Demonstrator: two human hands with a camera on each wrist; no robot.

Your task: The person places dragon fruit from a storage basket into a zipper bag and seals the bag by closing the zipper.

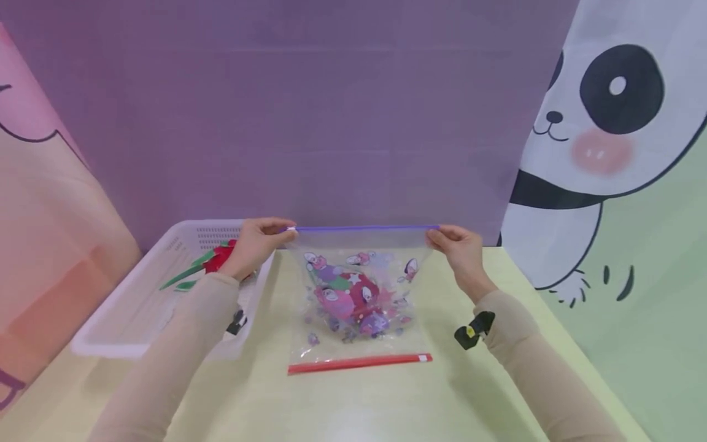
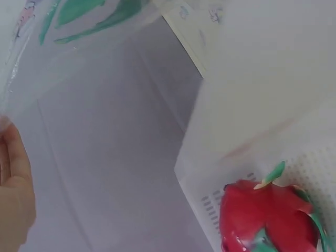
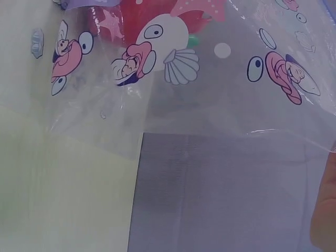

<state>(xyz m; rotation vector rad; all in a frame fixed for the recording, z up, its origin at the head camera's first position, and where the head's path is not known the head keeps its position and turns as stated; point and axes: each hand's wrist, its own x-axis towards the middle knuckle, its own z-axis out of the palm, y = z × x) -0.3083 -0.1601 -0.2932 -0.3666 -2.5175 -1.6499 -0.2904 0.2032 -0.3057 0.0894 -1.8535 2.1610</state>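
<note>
Both hands are raised over the pale yellow tabletop, holding a clear zip bag upright by its top corners. The left hand pinches the left end of the bag's purple zip strip; thumb and fingers are curled around that corner. The right hand pinches the right end in the same way. The strip is stretched level between the two hands.

The bag hangs down from the strip, and its lower edge appears to reach the tabletop. It is printed with cartoon figures, shells and stars. Inside it sits a red fruit-shaped toy with a green bit near its top, low and near the middle of the bag. In the right wrist view the printed film fills the upper frame, with the red shape showing through it.

A red zip strip lies flat on the tabletop just in front of the bag, apart from both hands.

A white plastic basket stands at the left, just beside the left forearm. In it lies a red dragon fruit toy with green leaf tips, behind the left hand.

Behind the tabletop is a purple backdrop, and at right hangs a panda picture.
</note>
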